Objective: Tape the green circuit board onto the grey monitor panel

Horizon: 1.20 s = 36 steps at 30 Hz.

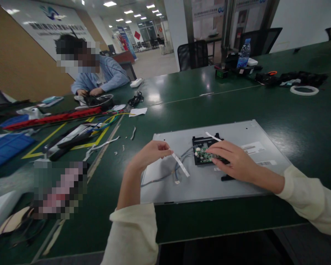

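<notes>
"How far along does the work look?"

"Partway, at a guess. The board [202,156] sits in the black frame [195,142] on the panel [165,192], which lies flat on the bench [176,106]. Cables [186,154] run from the board's left side across the panel."

"And what seems left?"

"The strip [181,165] is not laid down yet: it slants over the panel, left of the frame, its lower end free. The second strip [213,136] pokes out at the frame's far edge, just beyond the right hand [237,161]. The cables lie loosely curved, with no visible fastening along them, so that part looks unfinished."

"How does the left hand [156,155] hold its strip?"

"Its grip pinches the upper end between thumb and finger, the other fingers curled in."

"And the right?"

"Its grip bends over the board, thumb and forefinger seemingly a little parted, tips close to the board's surface. Whether they touch it, or pinch some small part, one cannot tell."
</notes>
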Available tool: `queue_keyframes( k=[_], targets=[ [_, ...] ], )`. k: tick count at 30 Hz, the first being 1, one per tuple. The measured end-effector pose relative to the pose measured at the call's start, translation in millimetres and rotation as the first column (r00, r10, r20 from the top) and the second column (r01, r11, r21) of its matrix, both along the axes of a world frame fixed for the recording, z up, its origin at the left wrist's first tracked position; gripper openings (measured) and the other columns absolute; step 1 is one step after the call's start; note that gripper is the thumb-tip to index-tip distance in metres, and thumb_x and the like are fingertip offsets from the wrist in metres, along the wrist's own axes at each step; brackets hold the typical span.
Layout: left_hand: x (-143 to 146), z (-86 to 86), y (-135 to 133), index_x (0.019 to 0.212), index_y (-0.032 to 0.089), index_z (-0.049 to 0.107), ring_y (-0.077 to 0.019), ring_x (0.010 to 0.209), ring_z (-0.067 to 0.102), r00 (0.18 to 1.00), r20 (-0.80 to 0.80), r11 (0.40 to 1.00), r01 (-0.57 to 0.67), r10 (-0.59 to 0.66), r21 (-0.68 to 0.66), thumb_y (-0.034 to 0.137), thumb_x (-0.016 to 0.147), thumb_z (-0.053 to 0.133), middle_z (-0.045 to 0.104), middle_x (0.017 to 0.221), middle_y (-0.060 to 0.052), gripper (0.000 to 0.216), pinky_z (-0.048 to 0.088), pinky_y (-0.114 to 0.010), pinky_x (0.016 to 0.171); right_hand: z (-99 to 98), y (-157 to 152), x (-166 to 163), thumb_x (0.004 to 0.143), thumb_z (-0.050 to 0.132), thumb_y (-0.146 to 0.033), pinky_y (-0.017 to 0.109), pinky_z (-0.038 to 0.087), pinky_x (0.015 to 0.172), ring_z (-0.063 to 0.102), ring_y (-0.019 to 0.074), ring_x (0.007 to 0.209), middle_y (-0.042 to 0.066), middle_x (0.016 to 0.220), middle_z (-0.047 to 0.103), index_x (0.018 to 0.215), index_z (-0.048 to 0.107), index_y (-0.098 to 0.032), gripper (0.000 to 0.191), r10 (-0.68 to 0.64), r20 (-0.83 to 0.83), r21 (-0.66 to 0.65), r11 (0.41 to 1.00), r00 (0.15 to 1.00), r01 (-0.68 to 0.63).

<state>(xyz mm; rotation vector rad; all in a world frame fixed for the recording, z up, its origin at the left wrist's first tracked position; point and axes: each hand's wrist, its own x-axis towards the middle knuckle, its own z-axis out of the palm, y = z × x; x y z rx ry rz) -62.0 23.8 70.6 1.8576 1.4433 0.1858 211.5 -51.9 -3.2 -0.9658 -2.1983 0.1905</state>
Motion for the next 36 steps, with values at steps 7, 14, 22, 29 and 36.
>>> queue_keyframes(
  k=[7, 14, 22, 29, 36],
  targets=[
    [-3.0, -18.2, 7.3, 0.064, 0.015, 0.065, -0.0131, 0.059, 0.050, 0.990, -0.132, 0.998, 0.044, -0.039, 0.036, 0.041, 0.065, 0.059, 0.058, 0.059, 0.001, 0.027, 0.035, -0.023, 0.057, 5.5, -18.4, -27.0, 0.090, 0.046, -0.035, 0.042, 0.030, 0.110, 0.034, 0.0225, 0.133, 0.013, 0.142, 0.042, 0.138, 0.042, -0.011, 0.054, 0.202, 0.244, -0.037, 0.979, 0.948, -0.199],
    [-5.6, -20.9, 9.4, 0.063, 0.015, 0.065, -0.0134, 0.058, 0.050, 0.979, -0.202, 0.996, 0.047, -0.032, 0.073, 0.040, 0.064, 0.057, 0.059, 0.057, 0.001, 0.026, 0.035, -0.023, 0.056, 3.9, -23.7, -45.1, 0.090, 0.038, -0.052, 0.048, 0.010, 0.114, 0.021, 0.0241, 0.139, 0.015, 0.147, 0.031, 0.143, 0.032, -0.007, 0.070, 0.316, 0.354, -0.122, 0.949, 0.880, -0.291],
    [-7.1, -27.8, 11.8, 0.065, 0.015, 0.067, -0.0145, 0.060, 0.054, 0.975, -0.218, 0.995, 0.070, -0.053, 0.072, 0.038, 0.063, 0.056, 0.063, 0.059, -0.001, 0.025, 0.037, -0.023, 0.057, 0.3, -26.0, -49.9, 0.091, 0.032, -0.056, 0.043, 0.003, 0.115, 0.023, 0.0220, 0.138, 0.016, 0.145, 0.036, 0.140, 0.037, -0.005, 0.071, 0.323, 0.379, -0.167, 0.946, 0.867, -0.279],
    [-5.0, -32.6, 13.6, 0.063, 0.015, 0.067, -0.0149, 0.058, 0.054, 0.969, -0.238, 0.990, 0.089, -0.061, 0.106, 0.038, 0.065, 0.057, 0.063, 0.058, -0.002, 0.026, 0.037, -0.024, 0.056, -1.1, -26.9, -49.5, 0.090, 0.034, -0.056, 0.040, 0.003, 0.115, 0.024, 0.0215, 0.138, 0.016, 0.144, 0.037, 0.140, 0.038, -0.005, 0.071, 0.324, 0.377, -0.170, 0.945, 0.868, -0.279],
    [-7.6, -34.9, 13.9, 0.069, 0.017, 0.068, -0.0152, 0.064, 0.057, 0.914, -0.399, 0.959, 0.171, -0.070, 0.224, 0.035, 0.070, 0.057, 0.066, 0.068, -0.004, 0.021, 0.038, -0.024, 0.060, -0.8, -28.5, -49.6, 0.091, 0.035, -0.053, 0.041, 0.008, 0.115, 0.025, 0.0222, 0.138, 0.016, 0.145, 0.036, 0.140, 0.038, -0.005, 0.069, 0.328, 0.376, -0.188, 0.943, 0.867, -0.275]
  ],
)
